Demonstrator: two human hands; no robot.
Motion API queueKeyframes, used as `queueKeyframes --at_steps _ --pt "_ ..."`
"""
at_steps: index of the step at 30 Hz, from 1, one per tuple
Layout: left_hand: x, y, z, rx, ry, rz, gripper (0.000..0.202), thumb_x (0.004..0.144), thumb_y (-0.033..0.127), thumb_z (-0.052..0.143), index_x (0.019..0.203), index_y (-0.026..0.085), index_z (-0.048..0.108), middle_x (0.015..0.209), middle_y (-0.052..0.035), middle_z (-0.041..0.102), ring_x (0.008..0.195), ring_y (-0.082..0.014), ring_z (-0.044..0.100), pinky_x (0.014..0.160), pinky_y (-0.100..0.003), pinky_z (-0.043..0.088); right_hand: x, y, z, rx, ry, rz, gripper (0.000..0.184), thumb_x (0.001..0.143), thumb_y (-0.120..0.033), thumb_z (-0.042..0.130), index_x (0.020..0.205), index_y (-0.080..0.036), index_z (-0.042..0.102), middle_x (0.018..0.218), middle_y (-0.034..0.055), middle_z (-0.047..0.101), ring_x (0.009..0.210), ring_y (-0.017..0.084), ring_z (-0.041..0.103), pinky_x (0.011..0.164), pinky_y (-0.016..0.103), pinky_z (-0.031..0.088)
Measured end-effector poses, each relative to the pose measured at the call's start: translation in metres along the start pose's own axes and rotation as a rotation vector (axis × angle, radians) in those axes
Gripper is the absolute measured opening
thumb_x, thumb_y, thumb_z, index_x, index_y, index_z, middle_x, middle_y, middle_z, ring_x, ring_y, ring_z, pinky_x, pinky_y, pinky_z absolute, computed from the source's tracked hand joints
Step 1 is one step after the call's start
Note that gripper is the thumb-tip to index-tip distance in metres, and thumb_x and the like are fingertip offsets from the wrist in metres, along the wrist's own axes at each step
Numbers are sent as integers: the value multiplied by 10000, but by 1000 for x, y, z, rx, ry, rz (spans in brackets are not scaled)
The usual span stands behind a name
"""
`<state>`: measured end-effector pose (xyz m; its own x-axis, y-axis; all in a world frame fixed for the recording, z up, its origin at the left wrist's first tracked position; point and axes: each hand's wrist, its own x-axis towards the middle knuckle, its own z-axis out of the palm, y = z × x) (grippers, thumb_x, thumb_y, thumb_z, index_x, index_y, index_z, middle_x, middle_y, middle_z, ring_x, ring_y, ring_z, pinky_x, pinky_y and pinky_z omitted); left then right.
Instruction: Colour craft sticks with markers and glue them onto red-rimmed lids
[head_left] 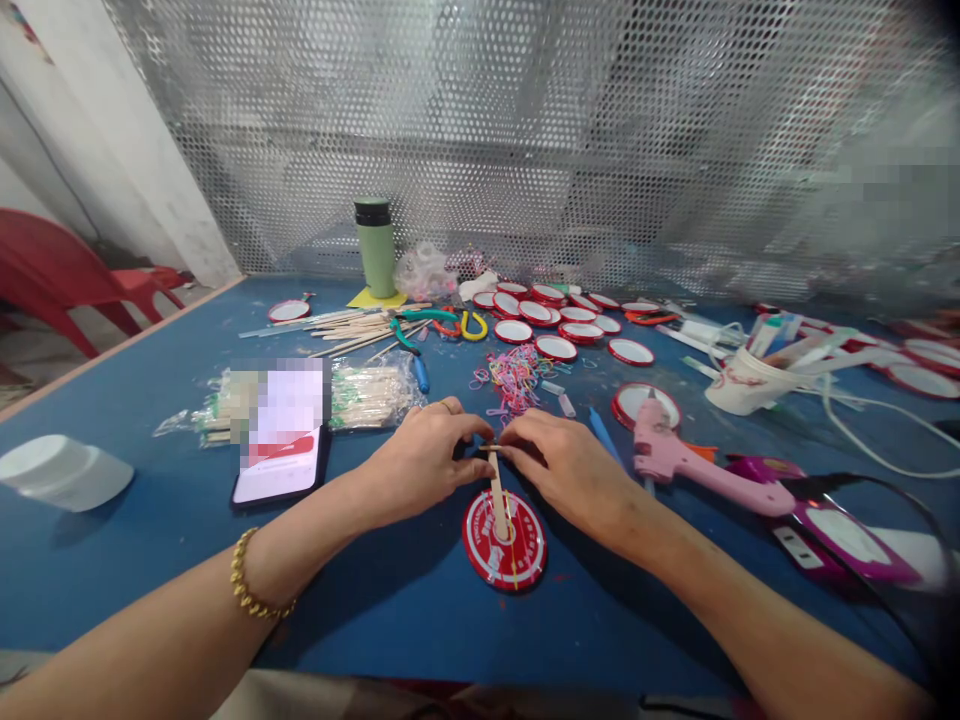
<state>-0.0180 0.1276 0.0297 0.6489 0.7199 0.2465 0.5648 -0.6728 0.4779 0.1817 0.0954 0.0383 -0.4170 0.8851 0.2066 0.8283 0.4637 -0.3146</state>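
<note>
Pinching from both sides, the left hand (424, 455) and the right hand (566, 465) meet at the top end of a pale wooden craft stick (498, 495), fingertips closed tight on a small dark piece there; what that piece is I cannot tell. The stick runs down towards the person and its lower end lies on a round red disc with white lettering (504, 540), which sits flat on the blue table top (390, 590) just in front of the hands.

A pink hot-glue gun (675, 462) lies just to the right of the right hand, near it but not touching. A phone with a lit screen (281, 455) lies to the left of the left hand, with a clear bag of wooden sticks (371, 395) behind it. A heap of coloured rubber bands (514, 378) sits just beyond the fingertips. Further back stand red-rimmed white round lids (559, 320) and a green flask (375, 247) by the perforated metal screen (525, 130). Bare blue surface lies open between the forearms and towards the near edge.
</note>
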Motion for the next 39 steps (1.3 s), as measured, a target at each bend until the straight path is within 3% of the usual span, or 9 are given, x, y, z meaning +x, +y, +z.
queueKeyframes --at_steps 34,39 --pt "0 -1 -2 -31 -13 -12 303 850 371 660 1117 231 686 930 -47 616 765 -154 584 677 -275 464 0 -1 -4 36 27 2 90 926 -213 599 863 -190 660 864 33 688 805 176 640 731 304 456" --pt "-1 -1 -6 -50 10 -62 274 932 182 468 1103 188 682 996 -70 690 909 -179 633 811 -315 486 -2 1 -9 45 68 -10 135 925 -109 552 891 -177 664 880 21 694 812 158 638 744 286 448"
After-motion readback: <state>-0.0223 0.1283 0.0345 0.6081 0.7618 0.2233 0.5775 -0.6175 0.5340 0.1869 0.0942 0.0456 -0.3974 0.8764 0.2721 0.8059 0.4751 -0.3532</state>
